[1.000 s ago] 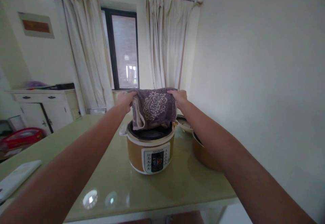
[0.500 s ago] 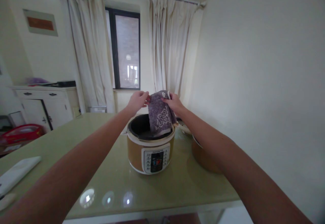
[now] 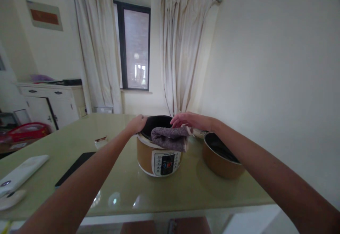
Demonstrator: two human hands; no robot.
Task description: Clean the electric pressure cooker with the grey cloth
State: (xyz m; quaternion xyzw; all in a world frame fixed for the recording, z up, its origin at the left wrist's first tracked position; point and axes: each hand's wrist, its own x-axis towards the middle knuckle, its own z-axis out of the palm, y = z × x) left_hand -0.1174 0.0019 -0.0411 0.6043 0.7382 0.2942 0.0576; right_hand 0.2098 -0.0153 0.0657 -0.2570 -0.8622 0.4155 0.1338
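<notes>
A gold-brown electric cooker [image 3: 145,156] with a white rim and a front button panel stands on the table, its lid off and its dark inside showing. My left hand [image 3: 137,124] is closed over the cooker's left rim. A purple-grey patterned towel [image 3: 170,140] is bunched and folded over the front right of the rim. Above it is my right hand [image 3: 190,120], fingers curved toward the cooker's opening and the towel's upper edge beneath them. The right thumb is hidden, but the hand seems to hold the towel loosely.
To the right stands a brown pot [image 3: 221,163] with a dark inside, partly behind my right forearm. On the left of the glossy green table [image 3: 191,195] lie a white phone-like slab [image 3: 25,172], a black flat object [image 3: 74,168] and a small packet [image 3: 101,142].
My left hand has come down onto the cooker's rim. The towel, earlier held up over the opening, is now lower and folded over the front edge under my right hand.
</notes>
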